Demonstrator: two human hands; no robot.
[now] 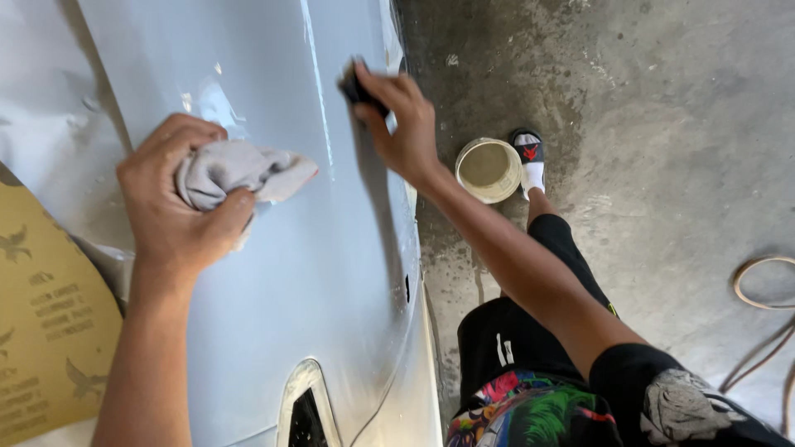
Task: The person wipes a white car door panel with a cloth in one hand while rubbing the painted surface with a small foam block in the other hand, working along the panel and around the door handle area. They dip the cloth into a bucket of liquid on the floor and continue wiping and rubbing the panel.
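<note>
A view from above onto a large silver-grey car body panel [273, 290], smooth, gently curved and glossy, with small wet patches catching light near its upper part and a dark oval cut-out at its lower edge. Beside it on the right lies a rough, stained concrete floor [662, 124], damp and dark close to the panel. At the far left a sheet of tan sandpaper backing [45, 331], stiff and matte, rests against the panel. On the floor stands a round, pale plastic bucket [489, 170] holding murky water, just beside the person's sandalled foot [528, 161]; a loop of thin hose [762, 285] curls at the right edge. The person's left hand [174, 207] is closed around a crumpled, soft grey cloth [240, 172], pressing it against the panel. The right hand [402, 124] reaches further up, its fingers clamped on a small dark sanding block [358, 87] held flat to the panel near its edge. Judging from this, the work seems to be wet sanding, and it would go best with the block kept flat and the pressure light and even, so no grooves are cut into the curve, with the surface kept wet and the cloth following close behind to wipe away slurry.
</note>
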